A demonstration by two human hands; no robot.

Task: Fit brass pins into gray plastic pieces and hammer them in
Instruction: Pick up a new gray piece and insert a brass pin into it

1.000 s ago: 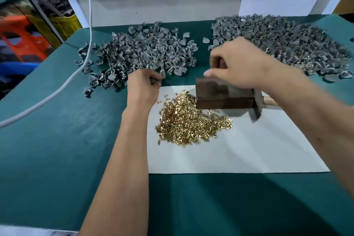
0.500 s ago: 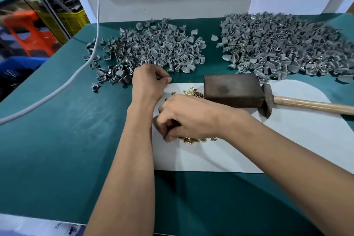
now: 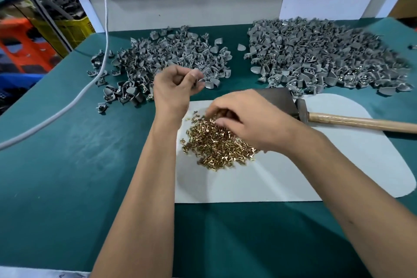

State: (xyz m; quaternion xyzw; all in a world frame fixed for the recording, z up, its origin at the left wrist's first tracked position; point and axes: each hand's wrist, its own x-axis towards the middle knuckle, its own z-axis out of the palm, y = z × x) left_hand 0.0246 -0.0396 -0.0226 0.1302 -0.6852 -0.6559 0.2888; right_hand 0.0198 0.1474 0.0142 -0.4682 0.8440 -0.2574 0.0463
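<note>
My left hand (image 3: 173, 88) pinched a gray piece (image 3: 198, 84) just off its fingertips, beside the unpinned pile (image 3: 167, 58). My right hand (image 3: 246, 119) curled over the brass pins (image 3: 216, 142), fingertips in them; whether it held one I couldn't tell. The hammer (image 3: 282, 101) lay idle just beyond it. Brass glinted in the farther pile (image 3: 327, 56), probably finished pieces; many remained.

Likely a small factory workbench: heaps of gray plastic pieces (image 3: 325, 56), brass pins (image 3: 216, 144), stacked crates (image 3: 67, 31) behind.
</note>
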